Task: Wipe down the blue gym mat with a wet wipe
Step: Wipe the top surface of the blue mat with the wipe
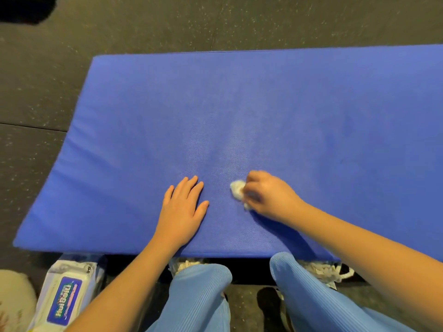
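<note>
While my left hand point(183, 212) lies flat with fingers slightly spread, my right hand point(271, 195) pinches a crumpled wet wipe point(237, 190) on the blue gym mat point(263, 104).
I see its long axis running left to right, right end out of frame; wide bare blue lies beyond both hands. Dark speckled floor point(167, 20) borders its left and far sides, a wipes pack point(64, 298) at lower left.

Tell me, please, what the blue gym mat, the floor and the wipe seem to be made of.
Blue gym mat: probably vinyl over foam; fine grain, soft sheen, padded rounded edges.
Floor: likely rubber; matte black, pale flecks.
Wet wipe: seemingly thin nonwoven cloth; white, crumpled.
</note>
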`<state>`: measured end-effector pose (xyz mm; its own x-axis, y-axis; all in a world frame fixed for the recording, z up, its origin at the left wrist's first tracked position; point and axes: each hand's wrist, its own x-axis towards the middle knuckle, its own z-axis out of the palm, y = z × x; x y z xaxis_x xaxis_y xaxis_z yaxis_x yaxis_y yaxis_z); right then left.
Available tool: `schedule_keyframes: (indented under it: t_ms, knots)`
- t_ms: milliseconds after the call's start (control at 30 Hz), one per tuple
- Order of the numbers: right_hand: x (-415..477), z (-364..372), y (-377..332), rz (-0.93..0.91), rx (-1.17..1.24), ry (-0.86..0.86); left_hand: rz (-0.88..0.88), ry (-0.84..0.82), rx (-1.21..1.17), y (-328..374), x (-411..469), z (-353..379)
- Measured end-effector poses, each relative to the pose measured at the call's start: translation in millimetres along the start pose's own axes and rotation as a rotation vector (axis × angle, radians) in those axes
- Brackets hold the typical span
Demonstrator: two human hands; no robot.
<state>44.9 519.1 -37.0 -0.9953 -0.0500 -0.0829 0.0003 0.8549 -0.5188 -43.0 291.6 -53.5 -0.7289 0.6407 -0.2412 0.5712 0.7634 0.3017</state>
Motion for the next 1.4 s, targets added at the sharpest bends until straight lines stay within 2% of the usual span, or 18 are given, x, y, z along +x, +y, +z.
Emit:
schedule_keyframes:
  t_ms: [67,133,267,333,500,567,633,700,800,867,900,1067,1100,1133,1267,1300,1333,1400]
  knots:
    - [12.1,2.8,15.1,0.155,-0.034,0.170,-0.005,-0.004,-0.004,0.0,0.4,0.9]
    - [12.7,11.8,9.8,0.147,-0.014,0.208,-0.009,-0.002,-0.005,-0.1,0.9,1.8]
    - [-9.7,19.3,-18.8,-0.162,0.051,-0.024,-0.008,0.007,-0.004,-1.3,1.4,3.5]
    - [-0.3,9.3,-11.1,-0.176,0.047,-0.098,-0.004,0.002,-0.009,-1.9,1.6,4.2]
    - [34.9,13.7,17.9,0.121,0.059,0.208,0.004,0.016,-0.031,-4.0,5.1,3.8]
    - [25.1,24.1,-1.2,-0.038,0.062,0.159,0.009,0.038,-0.046,-4.7,12.2,1.2]
    - [13.0,25.7,-14.3,-0.218,0.061,-0.026,-0.005,0.042,-0.059,-5.8,24.3,-0.8]
    - [21.7,16.7,-3.1,-0.289,-0.005,-0.096,-0.035,0.003,-0.039,-6.6,35.9,0.7]
    - [55.8,7.5,35.5,-0.069,-0.135,0.121,-0.055,-0.025,0.010,-6.9,41.0,7.1]
    - [67.2,7.6,49.0,0.153,-0.103,0.260,-0.054,-0.016,0.014,-7.6,39.1,8.6]
    - [67.1,11.6,47.2,0.173,-0.084,0.279,-0.055,-0.014,0.010,-8.3,38.3,8.8]
    - [41.8,26.0,17.5,-0.298,-0.054,-0.029,-0.046,-0.002,0.015,-9.0,39.9,9.8]
    - [47.8,21.6,24.5,-0.331,-0.075,-0.047,-0.042,-0.003,0.016,-8.8,40.2,10.4]
    - [57.4,17.1,34.1,-0.296,-0.095,-0.025,-0.038,-0.006,0.012,-8.9,40.8,10.4]
    - [99.2,11.2,65.2,0.151,-0.071,0.300,-0.047,-0.025,-0.002,-11.5,58.6,5.8]
    - [101.6,14.5,58.9,0.173,-0.102,0.329,-0.059,-0.031,0.008,-13.2,65.5,5.3]
    - [99.3,20.0,49.1,0.132,-0.154,0.318,-0.071,-0.039,0.022,-14.9,71.2,5.3]
    - [82.8,31.0,34.2,-0.129,-0.253,0.227,-0.070,-0.032,0.061,-17.6,75.7,8.0]
